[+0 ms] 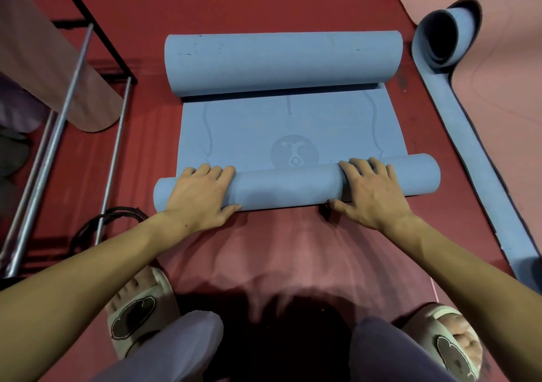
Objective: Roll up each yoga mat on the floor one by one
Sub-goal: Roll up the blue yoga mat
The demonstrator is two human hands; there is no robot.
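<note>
Soft blue foam yoga mat [293, 129] flat on red padded floor [264, 0], both ends curled. Near roll [296, 186] lying left-right, straight across under both hands. Left hand [202, 197], right hand [369, 194] equally near, fingers curled over top, thumbs tucked at near edge. Next push probably straight away from body toward fat far roll [281, 62].
</note>
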